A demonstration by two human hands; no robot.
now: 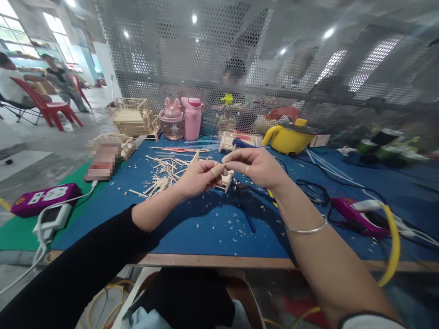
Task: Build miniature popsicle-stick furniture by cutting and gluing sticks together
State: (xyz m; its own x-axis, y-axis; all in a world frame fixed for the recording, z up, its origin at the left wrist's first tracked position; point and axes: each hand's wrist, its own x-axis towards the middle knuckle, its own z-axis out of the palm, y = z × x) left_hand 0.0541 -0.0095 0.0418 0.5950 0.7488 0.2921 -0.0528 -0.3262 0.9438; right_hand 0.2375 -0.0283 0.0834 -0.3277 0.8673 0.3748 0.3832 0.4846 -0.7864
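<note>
My left hand (202,177) and my right hand (255,165) meet above the middle of the blue table mat (192,228), fingertips pinched together. Whatever sits between the fingertips is too small to make out. Just below them, partly covered by my fingers, is a small pale wooden piece (227,180). To the left of my left hand lies a loose pile of thin wooden sticks (163,176). Under my right hand a tool with dark blue handles (247,214) rests on the mat among scattered wood chips.
Wooden frames (132,118) stand at the back left, near a pink bottle (193,119) and a pink basket (172,127). A yellow pot (291,137) is at the back right. Cables and a purple power strip (358,217) lie right; another purple strip (46,198) lies left. Perforated metal (192,59) rises behind.
</note>
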